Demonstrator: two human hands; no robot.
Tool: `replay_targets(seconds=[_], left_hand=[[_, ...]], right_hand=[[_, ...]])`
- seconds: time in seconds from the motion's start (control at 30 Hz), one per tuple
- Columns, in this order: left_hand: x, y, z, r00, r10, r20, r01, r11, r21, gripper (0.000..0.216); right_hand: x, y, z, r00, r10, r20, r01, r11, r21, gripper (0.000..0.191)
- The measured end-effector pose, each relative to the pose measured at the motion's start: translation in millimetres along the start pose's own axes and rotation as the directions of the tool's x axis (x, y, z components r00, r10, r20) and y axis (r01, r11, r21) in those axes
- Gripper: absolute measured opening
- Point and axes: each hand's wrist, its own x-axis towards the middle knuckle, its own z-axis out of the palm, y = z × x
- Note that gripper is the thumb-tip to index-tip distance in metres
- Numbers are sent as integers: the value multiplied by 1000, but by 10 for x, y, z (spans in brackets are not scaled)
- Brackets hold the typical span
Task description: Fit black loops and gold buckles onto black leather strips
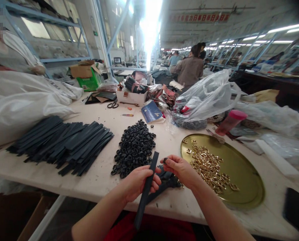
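Observation:
My left hand (141, 180) grips a dark strap (146, 187) between thumb and fingers, its lower end hanging past the table's front edge. Just to the right, my right hand (180, 169) pinches a small black loop (165, 160) close to the strap's upper part. Beneath and behind both hands lies a bunch of dark straps (168, 180), partly hidden. A heap of small black loops (134, 147) rises beyond my left hand. Gold metal buckles (207, 167) are scattered on a round gold tray (244, 177) to the right of my right hand.
A stack of dark strips (64, 144) covers the table's left side. Farther back are scissors (113, 105), a blue booklet (151, 112), a white box (131, 98) and a clear plastic bag (207, 97). A pink-lidded bottle (231, 122) leans behind the tray. A person (11, 50) stands at left.

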Motion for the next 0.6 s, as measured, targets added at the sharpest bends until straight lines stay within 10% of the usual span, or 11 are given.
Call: replay_targets(seconds=[0.33,0.6], left_hand=[[-41,-29,124,993,118,16,-117,943,313,27],[-138,33,69,991,115,62,-121,638,760,24]], right_hand=[[-17,64,-5,992,-36,-120,68,960,272,28],[-114,82,-47,994,-100,-46,97,993,-61,21]])
